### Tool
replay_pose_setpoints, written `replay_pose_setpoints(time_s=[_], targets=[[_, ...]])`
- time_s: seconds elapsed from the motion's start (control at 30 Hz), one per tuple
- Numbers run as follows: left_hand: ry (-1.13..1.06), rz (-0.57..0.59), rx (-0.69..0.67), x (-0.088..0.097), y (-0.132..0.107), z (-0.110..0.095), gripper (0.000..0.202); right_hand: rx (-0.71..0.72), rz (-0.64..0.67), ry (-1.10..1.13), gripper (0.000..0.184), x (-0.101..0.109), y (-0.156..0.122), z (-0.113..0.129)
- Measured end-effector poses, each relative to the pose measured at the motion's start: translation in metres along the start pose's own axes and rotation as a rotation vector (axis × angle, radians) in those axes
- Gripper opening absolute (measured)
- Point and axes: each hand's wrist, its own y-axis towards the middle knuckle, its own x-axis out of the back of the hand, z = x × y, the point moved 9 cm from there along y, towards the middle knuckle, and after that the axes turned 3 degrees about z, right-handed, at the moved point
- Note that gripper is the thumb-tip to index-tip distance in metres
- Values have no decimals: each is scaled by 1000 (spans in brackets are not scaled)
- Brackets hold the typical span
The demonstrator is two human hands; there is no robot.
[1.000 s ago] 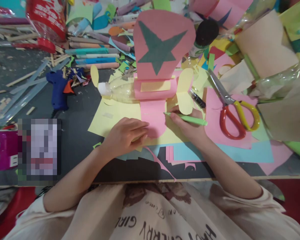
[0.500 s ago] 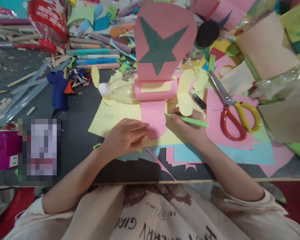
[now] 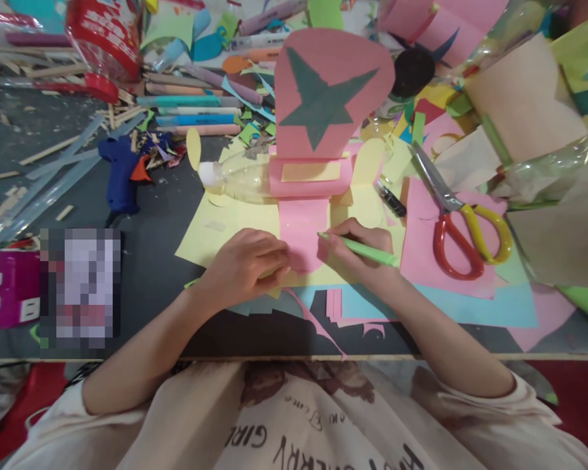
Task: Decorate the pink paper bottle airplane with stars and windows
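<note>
My right hand (image 3: 360,251) holds a light green marker (image 3: 372,252), its tip at the right edge of a rounded pink paper flap (image 3: 301,225). With fingers stretched out and slightly bent, my left hand (image 3: 247,261) lies on the flap's left edge and the yellow paper (image 3: 210,228) beneath. The flap extends from a pink paper band wrapped round a clear plastic bottle (image 3: 242,179), which lies on its side with a white cap. Above the band stands a rounded pink panel (image 3: 336,59) bearing a dark green star (image 3: 318,98). Yellow paper ovals stick out at both bottle ends.
Scissors (image 3: 458,222) with red and yellow handles lie on pink paper at right. A black-capped pen (image 3: 391,199) is beside them. To the left are a blue glue gun (image 3: 120,173), glue sticks and a pixelated rectangle (image 3: 85,287). Markers (image 3: 196,121) and scraps crowd the back.
My right hand has shifted slightly left and down with the green marker, its tip now lower along the flap's edge. My left hand stays nearly in place. The whole view has shifted slightly.
</note>
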Motion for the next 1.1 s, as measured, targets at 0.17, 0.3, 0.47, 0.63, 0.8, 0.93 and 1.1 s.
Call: replay_pose_setpoints(time_s=[0.17, 0.3, 0.47, 0.63, 0.8, 0.93, 1.1], targets=[[18, -28, -9, 1, 1, -2, 24, 175, 65, -44, 18, -12, -7, 19], [24, -40, -10, 1, -1, -2, 23, 353, 122, -172, 19, -23, -15, 34], [14, -13, 26, -3, -3, 3, 28, 531, 148, -277, 15, -34, -24, 41], [16, 14, 39, -6, -5, 5, 32, 579, 162, -296, 11, -44, -30, 38], [17, -22, 23, -2, -5, 4, 28, 415, 160, -103, 15, -33, -25, 32], [34, -9, 10, -5, -6, 5, 27, 209, 11, 17, 21, -7, -9, 17], [58, 15, 25, -11, -7, 8, 21, 235, -65, 112, 11, 2, 13, 12]])
